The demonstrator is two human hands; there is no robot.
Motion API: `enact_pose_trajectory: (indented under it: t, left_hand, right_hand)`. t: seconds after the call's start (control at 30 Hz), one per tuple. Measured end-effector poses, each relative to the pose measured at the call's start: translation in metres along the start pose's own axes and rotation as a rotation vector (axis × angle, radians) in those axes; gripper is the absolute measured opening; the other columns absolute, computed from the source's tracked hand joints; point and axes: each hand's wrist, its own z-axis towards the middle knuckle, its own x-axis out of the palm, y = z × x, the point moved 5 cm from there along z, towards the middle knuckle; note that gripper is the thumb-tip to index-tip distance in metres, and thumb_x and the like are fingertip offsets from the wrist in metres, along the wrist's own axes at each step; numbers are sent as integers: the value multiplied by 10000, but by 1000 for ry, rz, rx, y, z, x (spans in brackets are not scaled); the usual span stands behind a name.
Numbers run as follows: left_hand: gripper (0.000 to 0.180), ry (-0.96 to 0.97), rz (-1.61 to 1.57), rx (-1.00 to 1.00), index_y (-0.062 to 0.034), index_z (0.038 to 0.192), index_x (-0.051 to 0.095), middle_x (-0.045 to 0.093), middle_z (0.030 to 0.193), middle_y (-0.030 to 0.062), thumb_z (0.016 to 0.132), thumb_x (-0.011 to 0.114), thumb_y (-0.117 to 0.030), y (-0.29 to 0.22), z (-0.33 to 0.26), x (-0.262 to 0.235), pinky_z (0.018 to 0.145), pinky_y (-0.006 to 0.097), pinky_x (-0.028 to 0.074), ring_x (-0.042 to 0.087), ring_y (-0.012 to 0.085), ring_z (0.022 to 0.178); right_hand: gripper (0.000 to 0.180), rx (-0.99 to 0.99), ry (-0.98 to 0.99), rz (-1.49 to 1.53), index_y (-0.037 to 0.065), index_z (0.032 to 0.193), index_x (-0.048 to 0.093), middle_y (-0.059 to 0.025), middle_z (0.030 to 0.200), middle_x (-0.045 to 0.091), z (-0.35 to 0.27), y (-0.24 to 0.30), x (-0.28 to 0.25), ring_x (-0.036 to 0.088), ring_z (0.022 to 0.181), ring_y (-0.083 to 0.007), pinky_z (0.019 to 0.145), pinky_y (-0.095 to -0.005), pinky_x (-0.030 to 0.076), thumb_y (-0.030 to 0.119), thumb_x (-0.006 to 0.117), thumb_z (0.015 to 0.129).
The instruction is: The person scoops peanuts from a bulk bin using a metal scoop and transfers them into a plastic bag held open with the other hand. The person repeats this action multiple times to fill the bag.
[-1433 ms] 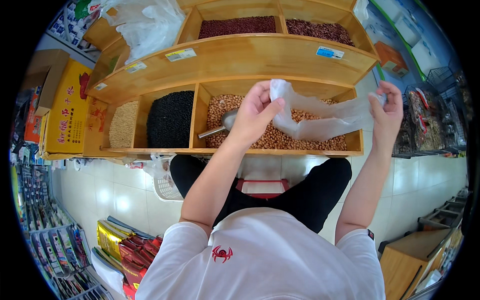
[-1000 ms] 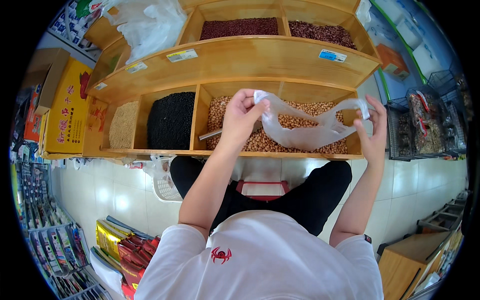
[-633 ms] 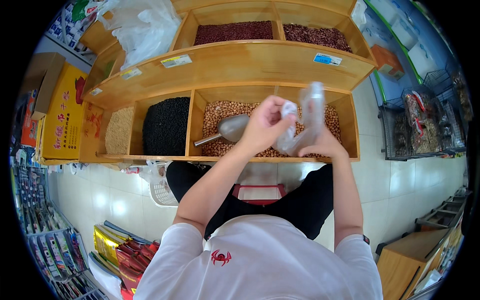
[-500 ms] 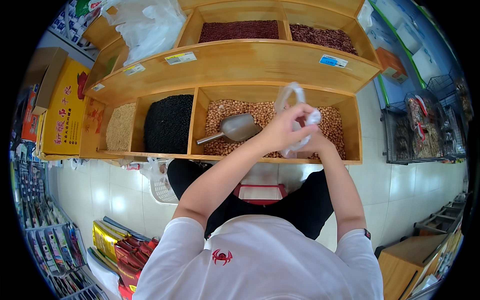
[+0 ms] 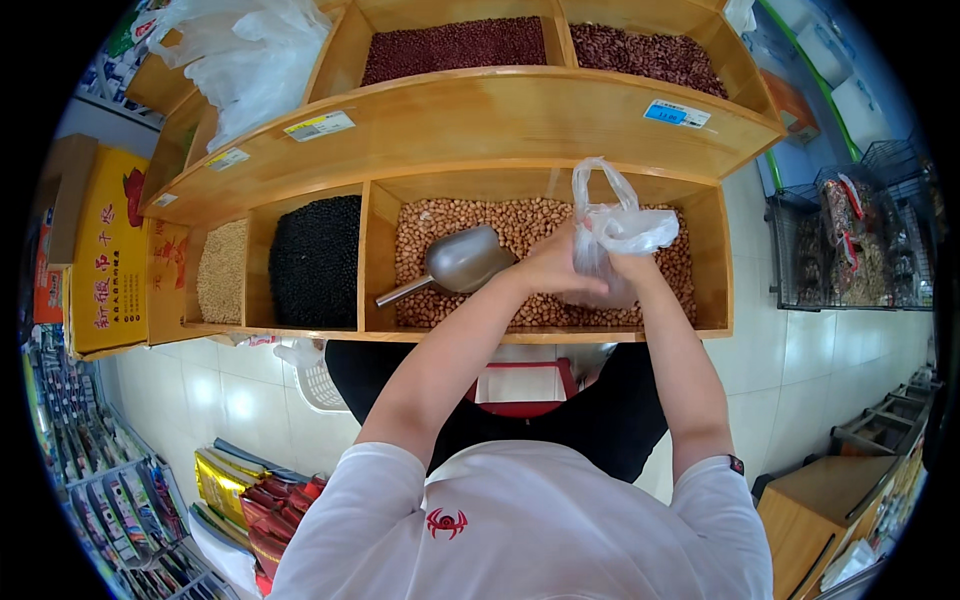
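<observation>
Both my hands are on a thin, see-through plastic bag [image 5: 632,232], held over the right-hand compartment of peanuts [image 5: 540,218]. Its handle loops stick up toward the far side. My left hand [image 5: 556,268] grips the bag's left side, thumb toward me. On the other side my right hand [image 5: 634,272] holds it, with those fingers partly covered by the plastic. Whether anything is inside the bag, I cannot tell. A metal scoop [image 5: 468,258] rests on the peanuts left of my hands, its handle pointing toward the left divider.
The wooden bin [image 5: 540,338] also holds black beans [image 5: 316,262] and pale grain [image 5: 222,270]. On the upper tier lie dark red beans [image 5: 455,48] and mottled beans [image 5: 650,60], beside a heap of plastic bags [image 5: 245,70]. A yellow carton [image 5: 118,250] stands left.
The bag's mouth has spread and its loops now stand upright. My left hand has moved down from the bag's top to its side. The view has shifted slightly.
</observation>
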Motion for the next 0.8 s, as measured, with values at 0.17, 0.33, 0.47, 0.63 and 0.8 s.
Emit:
enact_pose_trajectory:
  t: [0.17,0.33,0.47,0.63,0.8]
  left_hand:
    - [833,34,114,83,-55,1371,480,580,1328,156,659,869,-245,-11,-9,2,1045,384,432,557,315,1228]
    - [383,-34,150,-48,-17,1167,612,662,1145,200,793,671,-67,19,-5,3,922,407,495,636,350,1068]
    - [287,-143,0,-189,-28,1110,656,674,1086,221,829,597,-41,24,-5,-3,852,418,512,656,372,986]
    - [303,-469,-301,-195,19,1187,625,693,1092,110,931,658,-139,15,-8,-29,878,350,497,637,199,1004]
    - [342,-491,-296,-241,9,1214,620,685,1125,100,940,670,-190,25,-5,-40,887,336,492,631,190,1020]
  right_hand:
    - [316,-111,119,-267,36,1137,654,-102,1092,673,-15,12,25,641,1005,-245,876,-358,512,160,703,851]
    - [517,-237,6,75,37,1306,517,-145,1299,546,-8,26,18,545,1185,-283,1010,-399,436,169,717,847]
    - [824,-312,21,97,11,1448,341,-170,1443,410,-3,46,5,446,1309,-307,1083,-439,358,315,776,819]
    - [740,-276,-1,-329,37,1322,513,-152,1301,539,1,49,-3,510,1213,-346,1018,-461,391,455,795,781]
    - [327,-24,154,-315,34,1133,648,-160,1095,648,2,31,9,631,977,-340,856,-396,504,229,715,880]
